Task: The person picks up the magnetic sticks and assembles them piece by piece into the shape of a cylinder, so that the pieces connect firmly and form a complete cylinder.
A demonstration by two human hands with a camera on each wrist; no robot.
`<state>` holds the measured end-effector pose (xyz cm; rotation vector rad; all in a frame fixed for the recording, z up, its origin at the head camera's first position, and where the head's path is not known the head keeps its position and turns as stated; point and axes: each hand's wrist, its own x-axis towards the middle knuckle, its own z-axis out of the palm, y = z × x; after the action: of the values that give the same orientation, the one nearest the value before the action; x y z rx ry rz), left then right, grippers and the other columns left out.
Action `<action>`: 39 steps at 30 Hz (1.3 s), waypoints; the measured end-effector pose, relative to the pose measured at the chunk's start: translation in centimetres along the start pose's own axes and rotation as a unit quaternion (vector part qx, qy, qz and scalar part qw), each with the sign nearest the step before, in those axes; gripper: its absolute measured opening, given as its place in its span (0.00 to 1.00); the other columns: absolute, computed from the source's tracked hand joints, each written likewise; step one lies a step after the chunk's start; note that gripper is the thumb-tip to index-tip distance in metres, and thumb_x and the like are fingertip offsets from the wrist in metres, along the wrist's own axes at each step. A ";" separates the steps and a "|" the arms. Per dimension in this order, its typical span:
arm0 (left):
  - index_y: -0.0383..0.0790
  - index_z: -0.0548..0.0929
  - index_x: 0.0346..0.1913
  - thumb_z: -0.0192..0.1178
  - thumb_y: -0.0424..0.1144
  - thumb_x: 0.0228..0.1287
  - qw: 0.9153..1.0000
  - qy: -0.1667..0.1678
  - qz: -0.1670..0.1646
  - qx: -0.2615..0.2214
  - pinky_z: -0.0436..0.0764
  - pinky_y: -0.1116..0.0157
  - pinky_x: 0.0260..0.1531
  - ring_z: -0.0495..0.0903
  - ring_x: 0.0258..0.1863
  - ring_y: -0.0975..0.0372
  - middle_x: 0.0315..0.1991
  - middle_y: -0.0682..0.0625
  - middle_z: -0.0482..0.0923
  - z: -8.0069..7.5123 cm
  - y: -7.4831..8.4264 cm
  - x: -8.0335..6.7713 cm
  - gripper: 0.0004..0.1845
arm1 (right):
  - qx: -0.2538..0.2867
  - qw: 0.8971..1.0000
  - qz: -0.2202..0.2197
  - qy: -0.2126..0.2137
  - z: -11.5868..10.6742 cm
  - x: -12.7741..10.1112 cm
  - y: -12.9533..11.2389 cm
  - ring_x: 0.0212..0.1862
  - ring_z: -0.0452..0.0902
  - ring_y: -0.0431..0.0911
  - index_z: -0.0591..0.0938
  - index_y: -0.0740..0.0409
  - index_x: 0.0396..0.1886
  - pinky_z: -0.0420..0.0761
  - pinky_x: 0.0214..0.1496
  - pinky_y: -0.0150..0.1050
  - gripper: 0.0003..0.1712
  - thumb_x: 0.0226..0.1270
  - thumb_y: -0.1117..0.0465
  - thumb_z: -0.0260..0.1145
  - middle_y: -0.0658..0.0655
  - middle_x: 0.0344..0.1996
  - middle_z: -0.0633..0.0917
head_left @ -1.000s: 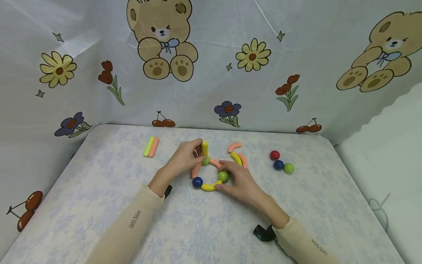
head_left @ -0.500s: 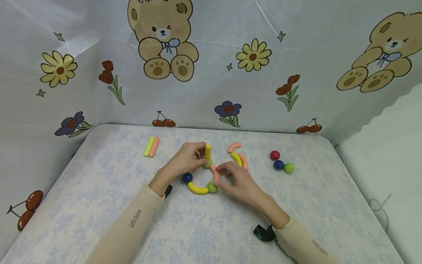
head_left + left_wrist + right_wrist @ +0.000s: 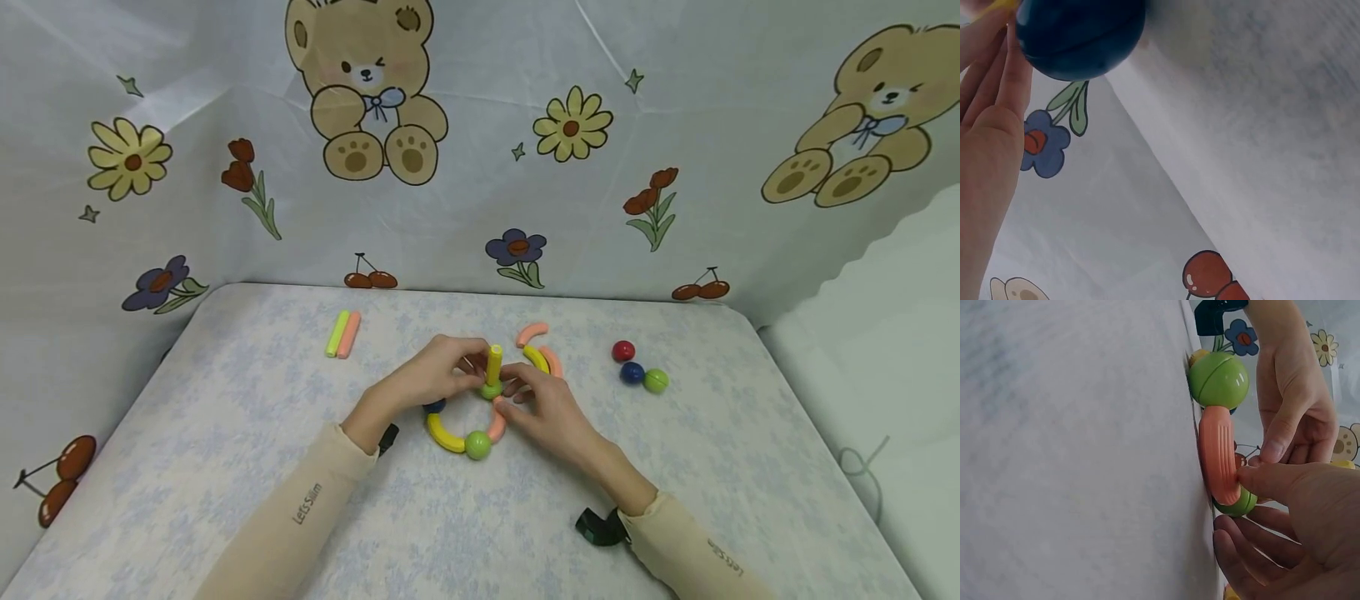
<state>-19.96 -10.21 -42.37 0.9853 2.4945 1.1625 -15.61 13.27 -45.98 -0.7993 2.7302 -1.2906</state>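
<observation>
A ring of magnetic sticks and balls lies mid-table. On its far green ball (image 3: 491,390) a straight yellow stick (image 3: 494,365) stands upright. My left hand (image 3: 435,372) pinches this stick low down, near the ball. My right hand (image 3: 551,410) pinches the pink curved stick (image 3: 1217,456) at its end by that ball, thumb on its side, fingers curled beside the ball. The near green ball (image 3: 477,445) joins it to a yellow curved stick (image 3: 446,434). A blue ball (image 3: 1082,34) sits under my left wrist; the ring's far left side is hidden by my left hand.
Green and pink straight sticks (image 3: 348,335) lie at the back left. Beyond my right hand are two pink curved sticks (image 3: 532,333) and a yellow one (image 3: 536,358). Red (image 3: 623,351), blue (image 3: 632,372) and green balls (image 3: 656,381) sit to the right. A printed curtain (image 3: 450,217) hangs behind.
The ring has turned clockwise, and the upright yellow stick has come right and nearer with my left hand. My right hand has gone from the near green ball to the pink curved stick.
</observation>
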 end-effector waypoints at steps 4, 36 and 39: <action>0.45 0.86 0.52 0.67 0.28 0.71 1.000 -0.012 0.015 -0.014 0.84 0.66 0.50 0.86 0.46 0.64 0.47 0.53 0.87 0.3 0.2 0.1 0.12 | -0.005 1.000 0.006 -0.002 -0.1 0.1 0.1 0.45 0.85 0.47 0.83 0.54 0.59 0.87 0.50 0.43 0.22 0.67 0.63 0.77 0.51 0.47 0.88; 0.31 0.84 0.47 0.63 0.34 0.74 0.917 0.273 -0.244 0.159 0.78 0.45 0.51 0.79 0.47 0.43 0.49 0.34 0.83 -8.0 -5.8 -4.9 0.08 | -0.021 0.999 0.024 -0.002 -0.2 -0.1 0.2 0.37 0.82 0.47 0.85 0.52 0.52 0.82 0.35 0.32 0.19 0.63 0.62 0.80 0.50 0.36 0.86; 0.27 0.82 0.53 0.61 0.35 0.75 0.907 0.270 -0.275 0.170 0.76 0.42 0.56 0.77 0.52 0.39 0.52 0.30 0.80 -8.7 -6.4 -5.6 0.13 | -0.022 1.000 0.015 -0.002 -0.2 -0.1 0.2 0.36 0.82 0.47 0.85 0.53 0.52 0.81 0.34 0.33 0.18 0.64 0.62 0.79 0.50 0.36 0.86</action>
<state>-22.74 -22.09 -41.78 -0.0601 3.1702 0.9107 -15.64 13.58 -46.04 -0.7606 2.7666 -1.2254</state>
